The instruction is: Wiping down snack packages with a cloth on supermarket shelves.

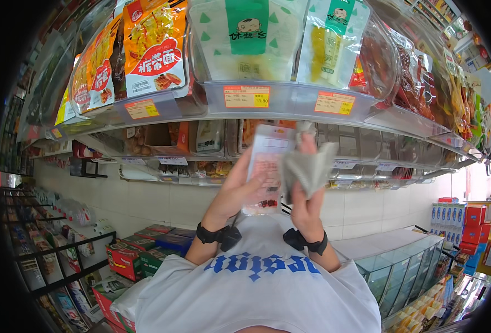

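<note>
My left hand (238,189) grips a flat snack packet (269,166) upright by its left edge. The packet's pale, printed side with a barcode faces me. Just to its right, my right hand (308,208) holds a folded grey cloth (306,170), blurred by motion. A finger pokes up behind the cloth. Cloth and packet are very close; whether they touch I cannot tell. Both hands are in front of my white shirt, below the front edge of a shelf (278,114) stocked with snack packets.
Orange-and-white packets (156,50) and green-and-white packets (249,41) stand in clear plastic bins above my hands. Lower shelves (212,157) run behind them. Stacked cartons (125,258) and a black wire rack (62,249) are at left. A glass-sided case (399,270) stands at right.
</note>
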{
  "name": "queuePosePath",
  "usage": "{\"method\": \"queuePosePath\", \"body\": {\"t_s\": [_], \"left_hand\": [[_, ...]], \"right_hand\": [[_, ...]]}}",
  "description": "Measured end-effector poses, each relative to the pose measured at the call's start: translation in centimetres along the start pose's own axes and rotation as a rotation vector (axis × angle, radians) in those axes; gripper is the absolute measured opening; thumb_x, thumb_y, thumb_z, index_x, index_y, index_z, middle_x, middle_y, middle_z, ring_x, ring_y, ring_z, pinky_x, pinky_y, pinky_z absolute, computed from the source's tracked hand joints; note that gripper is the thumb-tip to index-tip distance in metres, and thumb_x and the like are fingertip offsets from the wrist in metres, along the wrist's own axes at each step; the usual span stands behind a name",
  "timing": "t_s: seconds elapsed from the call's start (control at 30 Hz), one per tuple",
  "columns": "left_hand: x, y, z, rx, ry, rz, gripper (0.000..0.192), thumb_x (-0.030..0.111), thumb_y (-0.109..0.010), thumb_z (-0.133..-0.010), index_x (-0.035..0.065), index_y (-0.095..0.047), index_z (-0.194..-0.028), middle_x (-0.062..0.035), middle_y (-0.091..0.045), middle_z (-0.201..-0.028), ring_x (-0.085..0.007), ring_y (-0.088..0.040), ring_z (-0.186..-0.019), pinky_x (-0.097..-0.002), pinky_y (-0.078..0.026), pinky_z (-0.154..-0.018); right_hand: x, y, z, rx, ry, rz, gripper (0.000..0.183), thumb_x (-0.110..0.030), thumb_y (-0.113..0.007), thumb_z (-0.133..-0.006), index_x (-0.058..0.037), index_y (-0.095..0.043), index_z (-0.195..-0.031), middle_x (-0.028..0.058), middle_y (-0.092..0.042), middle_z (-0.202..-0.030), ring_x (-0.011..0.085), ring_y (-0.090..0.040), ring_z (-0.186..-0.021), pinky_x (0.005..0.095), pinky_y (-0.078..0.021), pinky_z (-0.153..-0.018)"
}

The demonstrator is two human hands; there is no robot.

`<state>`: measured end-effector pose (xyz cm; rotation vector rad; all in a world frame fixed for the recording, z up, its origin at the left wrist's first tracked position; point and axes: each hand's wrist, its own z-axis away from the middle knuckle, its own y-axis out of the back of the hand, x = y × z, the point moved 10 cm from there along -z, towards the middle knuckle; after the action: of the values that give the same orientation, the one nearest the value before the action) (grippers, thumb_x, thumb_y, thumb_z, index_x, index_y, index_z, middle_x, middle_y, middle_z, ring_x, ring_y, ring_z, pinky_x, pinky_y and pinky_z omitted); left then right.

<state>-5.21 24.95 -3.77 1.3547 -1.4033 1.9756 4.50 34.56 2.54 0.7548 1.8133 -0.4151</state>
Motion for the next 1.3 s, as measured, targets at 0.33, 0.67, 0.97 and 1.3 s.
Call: {"method": "queuePosePath", "body": {"t_s": [0.33,0.67,0.97,1.3], "left_hand": [[-2.1,-3.6,0.4,-0.258,0.269,-0.303,0.049,0.011,-0.053,-0.099,0.0008,-0.039,-0.145,-0.0054,-0.054,-0.130,-0.0088,-0.050,-0.113,-0.0246,-0.042,-0.095],[2.3,-3.1,-0.7,0.138,-0.301,-0.925,0.070,0.004,-0.068,-0.085,0.0003,-0.036,-0.147,-0.0206,-0.045,-0.141,-0.0310,-0.043,-0.134,-0.0357,-0.034,-0.108],[-3.0,-3.4,-0.6,-0.065,0.104,-0.387,0.066,0.052,-0.029,-0.105,-0.0061,-0.045,-0.132,-0.0200,-0.053,-0.132,-0.0274,-0.049,-0.125,-0.0345,-0.034,-0.107],[-2.2,0.3,0.3,0.295,0.008,-0.210,0.026,0.019,-0.054,-0.102,-0.0043,-0.065,-0.105,-0.0012,-0.059,-0.079,-0.0069,-0.051,-0.071,-0.0230,-0.042,-0.065]], "right_hand": [[11.6,2.1,3.7,0.367,-0.596,-0.606,0.050,-0.027,-0.050,-0.102,0.0004,-0.038,-0.142,0.0137,-0.048,-0.139,0.0215,-0.050,-0.124,0.0345,-0.0418,-0.102],[8.6,3.8,2.4,0.426,-0.448,-0.455,0.028,-0.013,-0.068,-0.093,0.0004,-0.058,-0.116,0.0058,-0.066,-0.106,0.0124,-0.065,-0.089,0.0264,-0.0533,-0.075],[3.2,-1.7,1.7,-0.166,-0.010,0.171,0.049,-0.004,-0.052,-0.093,0.0046,-0.042,-0.141,0.0250,-0.024,-0.157,0.0378,-0.024,-0.146,0.0430,-0.0209,-0.116],[8.4,0.8,3.0,0.162,-0.652,-0.309,0.039,-0.025,-0.057,-0.100,0.0014,-0.053,-0.129,0.0066,-0.062,-0.116,0.0117,-0.057,-0.104,0.0265,-0.0449,-0.092]]}}
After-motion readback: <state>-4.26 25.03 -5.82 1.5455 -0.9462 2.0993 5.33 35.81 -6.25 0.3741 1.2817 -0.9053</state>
